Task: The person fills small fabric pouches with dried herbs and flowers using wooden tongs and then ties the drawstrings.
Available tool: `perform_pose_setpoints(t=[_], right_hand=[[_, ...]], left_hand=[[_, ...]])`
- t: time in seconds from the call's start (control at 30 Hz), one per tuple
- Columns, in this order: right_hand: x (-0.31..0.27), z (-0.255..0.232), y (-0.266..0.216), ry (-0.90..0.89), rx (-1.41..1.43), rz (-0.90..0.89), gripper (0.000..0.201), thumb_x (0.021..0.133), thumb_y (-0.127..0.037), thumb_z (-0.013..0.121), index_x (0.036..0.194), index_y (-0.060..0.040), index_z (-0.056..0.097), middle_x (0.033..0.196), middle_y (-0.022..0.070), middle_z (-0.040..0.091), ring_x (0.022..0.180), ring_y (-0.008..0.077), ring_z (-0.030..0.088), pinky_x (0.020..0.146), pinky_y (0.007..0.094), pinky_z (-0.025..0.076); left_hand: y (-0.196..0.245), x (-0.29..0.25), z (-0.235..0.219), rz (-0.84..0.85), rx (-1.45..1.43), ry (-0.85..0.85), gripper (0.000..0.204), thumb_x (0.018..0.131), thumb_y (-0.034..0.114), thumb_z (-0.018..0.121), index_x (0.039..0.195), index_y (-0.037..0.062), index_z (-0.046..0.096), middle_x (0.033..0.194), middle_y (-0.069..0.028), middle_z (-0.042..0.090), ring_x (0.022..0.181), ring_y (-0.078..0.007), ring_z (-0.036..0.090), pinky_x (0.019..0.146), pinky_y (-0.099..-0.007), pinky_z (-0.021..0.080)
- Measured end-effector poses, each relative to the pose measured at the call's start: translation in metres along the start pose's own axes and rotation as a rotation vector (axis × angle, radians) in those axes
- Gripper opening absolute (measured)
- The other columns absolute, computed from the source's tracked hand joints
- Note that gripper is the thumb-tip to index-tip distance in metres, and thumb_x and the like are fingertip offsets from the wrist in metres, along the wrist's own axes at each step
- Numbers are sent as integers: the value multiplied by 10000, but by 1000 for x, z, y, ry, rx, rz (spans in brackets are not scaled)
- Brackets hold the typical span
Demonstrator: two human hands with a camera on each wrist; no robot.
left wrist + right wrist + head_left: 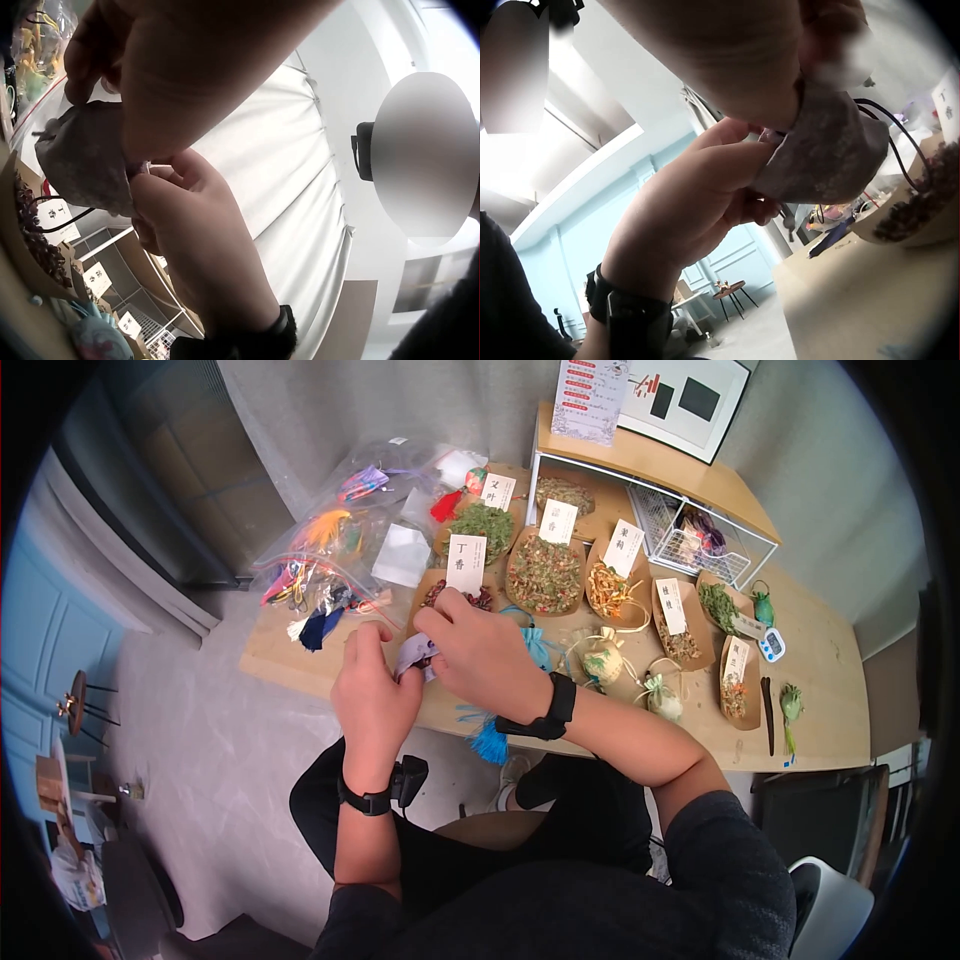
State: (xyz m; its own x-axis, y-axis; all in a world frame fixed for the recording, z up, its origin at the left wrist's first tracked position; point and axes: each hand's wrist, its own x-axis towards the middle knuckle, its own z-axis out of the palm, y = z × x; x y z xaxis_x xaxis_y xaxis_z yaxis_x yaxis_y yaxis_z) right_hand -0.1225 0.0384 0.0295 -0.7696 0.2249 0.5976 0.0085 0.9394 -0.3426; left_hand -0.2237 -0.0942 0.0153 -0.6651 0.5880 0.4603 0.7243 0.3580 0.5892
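Observation:
A small pale purple drawstring pouch [414,652] with a faint flower pattern is between my two hands, just in front of a paper tray of dark reddish-brown dried buds [41,244]. My left hand [375,688] pinches one side of its mouth, thumb at the opening. On the other side my right hand [480,655] grips the rim with fingers and thumb. Seen from the right wrist, the pouch cloth [829,154] bulges, and a dark cord [900,135] loops from it toward the buds. The inside of the pouch is mostly hidden by my fingers.
Labelled paper trays of dried herbs, one with green leaves [480,532], spread across the wooden table [800,730]. Plastic bags of tassels [325,550] lie left. Finished-looking pouches [602,660] and a blue tassel [490,742] sit near the front edge. A timer [771,645] is at right.

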Motion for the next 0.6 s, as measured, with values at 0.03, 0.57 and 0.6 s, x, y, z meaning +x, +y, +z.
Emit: perform_pose_setpoints(t=[0.03, 0.57, 0.6], right_hand=[[1, 0, -1, 7, -11, 5, 325, 743, -34, 705, 1043, -81, 589, 1029, 103, 566, 783, 317, 667, 621, 417, 534], [17, -28, 23, -290, 886, 459, 105, 908, 16, 675, 1011, 27, 662, 921, 45, 704, 840, 73, 666, 718, 241, 552], [17, -30, 21, -302, 942, 463, 109, 919, 15, 671, 1027, 28, 666, 934, 45, 709, 844, 76, 670, 728, 239, 554]], left_hand=[[3, 1, -3, -12, -18, -1, 408, 732, 22, 708, 1098, 76, 536, 981, -133, 611, 707, -342, 631, 624, -438, 502], [-24, 9, -6, 9, -868, -457, 1065, 655, 17, 885, 1567, 105, 342, 1449, -114, 512, 1343, -234, 510, 1162, -409, 383], [-22, 9, -7, 14, -879, -495, 1068, 648, 10, 886, 1565, 92, 344, 1447, -113, 511, 1339, -233, 511, 1158, -408, 387]])
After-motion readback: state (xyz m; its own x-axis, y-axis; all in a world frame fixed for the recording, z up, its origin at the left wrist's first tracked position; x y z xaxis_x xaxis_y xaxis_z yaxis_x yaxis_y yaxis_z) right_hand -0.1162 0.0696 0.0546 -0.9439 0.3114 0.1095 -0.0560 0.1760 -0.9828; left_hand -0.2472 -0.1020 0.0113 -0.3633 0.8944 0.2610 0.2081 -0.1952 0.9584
